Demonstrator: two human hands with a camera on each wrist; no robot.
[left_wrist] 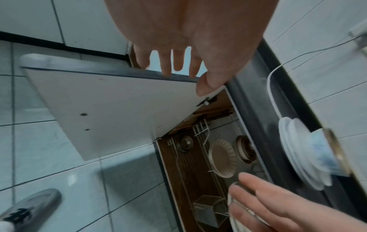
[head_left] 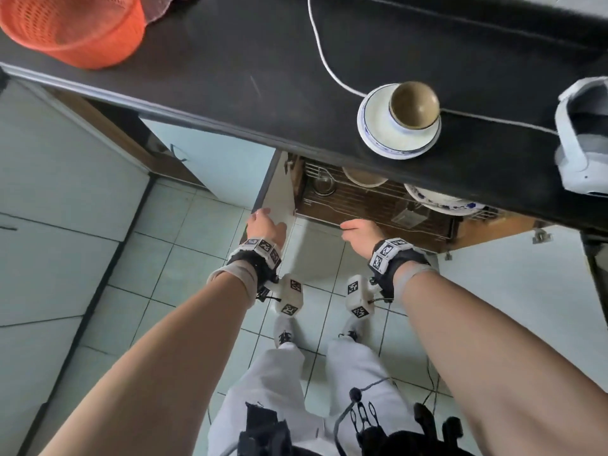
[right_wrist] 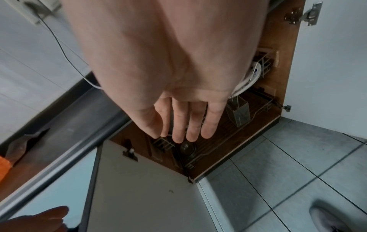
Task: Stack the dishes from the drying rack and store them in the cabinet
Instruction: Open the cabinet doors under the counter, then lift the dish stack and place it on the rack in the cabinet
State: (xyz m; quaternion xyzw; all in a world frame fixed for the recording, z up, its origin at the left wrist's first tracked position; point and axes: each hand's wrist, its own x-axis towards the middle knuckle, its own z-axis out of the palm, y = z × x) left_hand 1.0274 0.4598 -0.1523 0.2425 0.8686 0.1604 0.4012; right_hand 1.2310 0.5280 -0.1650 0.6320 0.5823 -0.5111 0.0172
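A stack of white, blue-rimmed plates point(head_left: 378, 134) with a brown-lined bowl point(head_left: 414, 103) on top stands near the front edge of the black counter point(head_left: 230, 77). The same stack point(left_wrist: 305, 155) shows in the left wrist view. Below it the cabinet stands open, with a wire rack point(head_left: 378, 200) inside. My left hand point(head_left: 263, 223) grips the top edge of the left door point(left_wrist: 119, 109), fingers over the far side, thumb on the inner face. My right hand point(head_left: 357, 227) hovers in front of the rack, fingers straight point(right_wrist: 184, 125), holding nothing.
The rack holds a beige ribbed plate point(left_wrist: 223, 158), a blue-patterned plate point(head_left: 437, 199), a small metal basket point(right_wrist: 238, 114) and a dark lid point(head_left: 322, 185). The right door point(head_left: 510, 291) hangs open. On the counter are an orange basket point(head_left: 75, 28), a white cable point(head_left: 324, 60) and a white device point(head_left: 582, 136).
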